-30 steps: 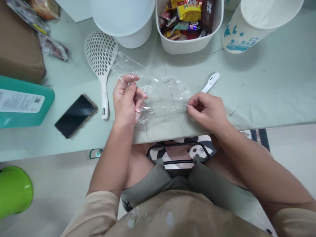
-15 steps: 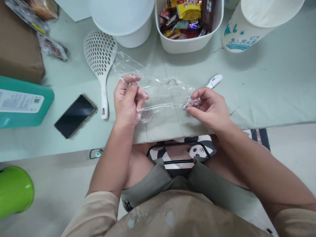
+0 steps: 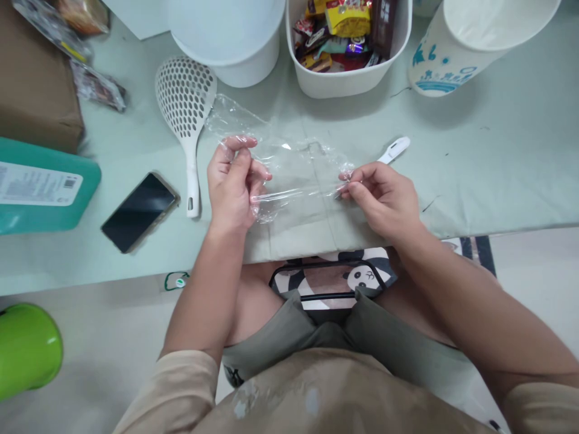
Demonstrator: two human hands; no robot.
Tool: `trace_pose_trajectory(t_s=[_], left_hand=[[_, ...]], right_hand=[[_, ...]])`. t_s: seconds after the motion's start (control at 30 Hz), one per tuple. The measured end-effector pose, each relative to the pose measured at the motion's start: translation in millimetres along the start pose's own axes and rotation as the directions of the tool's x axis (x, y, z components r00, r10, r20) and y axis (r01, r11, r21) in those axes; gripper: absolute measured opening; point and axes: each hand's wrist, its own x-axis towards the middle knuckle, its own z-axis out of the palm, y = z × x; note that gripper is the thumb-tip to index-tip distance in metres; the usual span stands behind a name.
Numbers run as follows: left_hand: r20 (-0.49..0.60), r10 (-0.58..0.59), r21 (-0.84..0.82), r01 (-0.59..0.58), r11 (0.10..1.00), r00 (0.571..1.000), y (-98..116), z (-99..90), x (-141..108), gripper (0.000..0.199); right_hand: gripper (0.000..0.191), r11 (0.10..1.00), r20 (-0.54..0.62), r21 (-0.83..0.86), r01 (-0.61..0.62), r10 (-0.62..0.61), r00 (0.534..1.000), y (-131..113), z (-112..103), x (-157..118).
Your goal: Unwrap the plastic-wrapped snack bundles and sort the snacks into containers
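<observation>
A clear plastic film (image 3: 303, 163) is stretched between my two hands above the table. My left hand (image 3: 234, 181) grips its left part with curled fingers, and a loose end of the film reaches up toward the slotted ladle (image 3: 185, 99). The right end of the film is pinched between the thumb and fingers of my right hand (image 3: 382, 196). Just behind my right hand lies a white-handled tool (image 3: 395, 149), its lower part hidden by the fingers. The ladle rests to the left of my left hand.
A phone (image 3: 139, 212) and a teal container (image 3: 45, 190) lie left. At the back stand a white bucket (image 3: 248, 63), a bin of wrapped sweets (image 3: 346, 83) and a paper cup (image 3: 436, 66). The table edge (image 3: 497, 232) runs before my lap.
My right thumb has moved up against the fingers, tightening the pinch on the film's right end. My left hand has hardly moved.
</observation>
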Motion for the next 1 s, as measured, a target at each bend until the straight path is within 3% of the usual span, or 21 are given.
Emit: trace_pose_trajectory(t_s=[0.17, 0.4, 0.57, 0.7, 0.83, 1.0], left_hand=[[0.023, 0.069, -0.007, -0.068, 0.998, 0.997, -2.8, -3.7, 1.2, 0.013], [0.077, 0.148, -0.025, -0.147, 0.989, 0.986, -9.0, -9.3, 2.3, 0.006], [0.068, 0.114, 0.019, -0.116, 0.993, 0.991, -8.3, -11.1, 0.8, 0.014], [0.004, 0.129, 0.046, -0.129, 0.991, 0.992, -5.3, -7.2, -1.1, 0.003], [-0.074, 0.154, 0.010, -0.154, 0.988, 0.985, -1.1, -0.2, -2.0, 0.015], [-0.168, 0.101, -0.064, -0.113, 0.992, 0.981, 5.0, 2.9, 0.2, 0.021]], right_hand=[[0.021, 0.970, 0.018, 0.235, -0.064, 0.062, 0.998, 3.7, 2.6, 0.8], [0.027, 0.832, 0.038, 0.516, -0.202, 0.213, 0.976, -1.0, 5.4, 3.5], [0.029, 0.778, 0.040, 0.581, -0.238, 0.265, 0.964, -5.4, 3.3, 4.4], [0.032, 0.776, -0.021, 0.596, -0.208, 0.274, 0.962, -5.7, 4.7, 4.5], [0.034, 0.770, -0.065, 0.604, -0.204, 0.303, 0.951, -4.8, 6.0, 4.6], [0.034, 0.774, -0.141, 0.606, -0.184, 0.332, 0.933, -2.2, 3.0, 6.2]])
